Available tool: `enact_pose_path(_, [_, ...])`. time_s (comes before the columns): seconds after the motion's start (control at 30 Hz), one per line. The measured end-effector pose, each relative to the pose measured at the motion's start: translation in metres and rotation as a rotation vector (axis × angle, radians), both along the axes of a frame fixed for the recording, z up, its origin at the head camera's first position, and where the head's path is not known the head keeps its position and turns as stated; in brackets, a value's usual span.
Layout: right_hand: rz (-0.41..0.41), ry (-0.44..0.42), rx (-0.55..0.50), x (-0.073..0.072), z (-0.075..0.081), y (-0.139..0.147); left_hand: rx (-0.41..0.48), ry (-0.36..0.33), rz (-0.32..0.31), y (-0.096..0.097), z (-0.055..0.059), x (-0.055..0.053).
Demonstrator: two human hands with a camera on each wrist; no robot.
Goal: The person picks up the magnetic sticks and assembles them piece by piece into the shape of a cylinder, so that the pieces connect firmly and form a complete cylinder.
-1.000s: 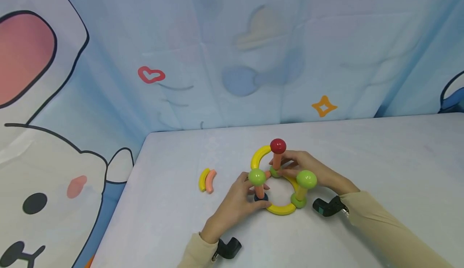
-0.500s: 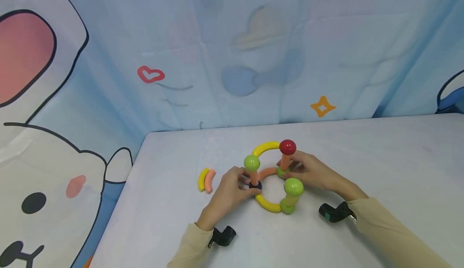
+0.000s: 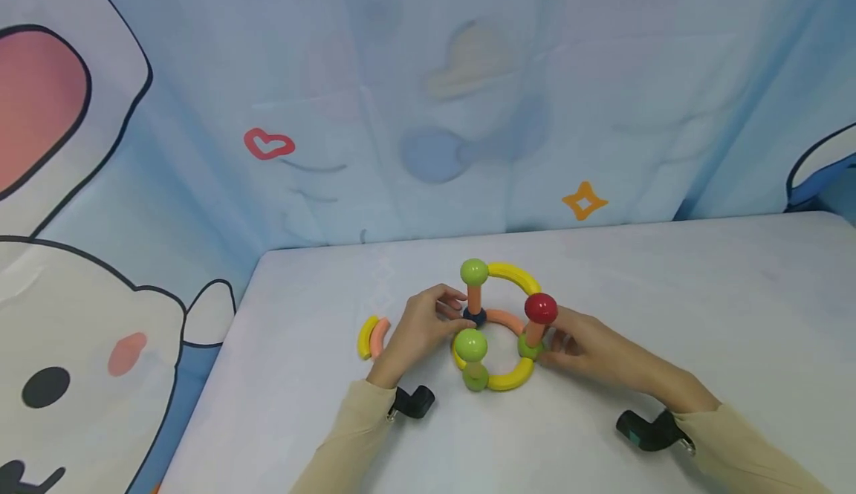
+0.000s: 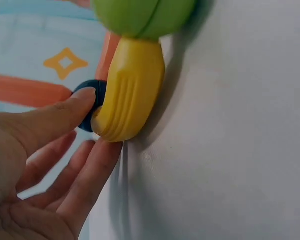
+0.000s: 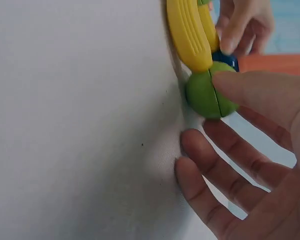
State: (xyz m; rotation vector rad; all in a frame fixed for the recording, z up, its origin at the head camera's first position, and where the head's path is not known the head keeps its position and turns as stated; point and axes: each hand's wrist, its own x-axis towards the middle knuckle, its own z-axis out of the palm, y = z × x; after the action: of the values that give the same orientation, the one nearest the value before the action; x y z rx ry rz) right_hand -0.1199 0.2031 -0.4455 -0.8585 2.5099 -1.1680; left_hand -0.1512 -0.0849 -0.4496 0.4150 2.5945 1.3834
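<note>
A toy frame of balls and rods stands on the table. Its base ring joins a dark blue ball (image 3: 475,317), a green ball (image 5: 210,92) and another green ball (image 3: 475,377) with yellow and orange curved rods. Uprights carry a light green ball (image 3: 474,272), a red ball (image 3: 540,308) and a front green ball (image 3: 471,345). A yellow curved rod (image 3: 515,275) bridges the back green and red tops. My left hand (image 3: 424,325) pinches the dark blue ball between thumb and fingers. On the other side, my right hand (image 3: 591,345) holds the base green ball, thumb on top.
Loose on the table left of my left hand lie a yellow curved rod (image 3: 366,337) and an orange curved rod (image 3: 379,336). The white table (image 3: 702,293) meets a blue cartoon-printed cloth (image 3: 374,56) behind and at the left.
The frame has turned clockwise seen from above: the red-topped post went from back to right, the left green-topped post to the back, the right one to the front. Both hands kept hold.
</note>
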Motion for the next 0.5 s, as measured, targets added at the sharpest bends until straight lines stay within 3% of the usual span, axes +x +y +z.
enact_pose_path(0.23, [0.061, -0.045, 0.000, 0.011, 0.003, -0.002, 0.047, -0.059, -0.098, 0.006, -0.002, -0.013])
enact_pose_path(0.5, [0.079, -0.072, -0.009, 0.013, 0.007, 0.006, 0.038, -0.077, -0.137, 0.004, 0.000, -0.010])
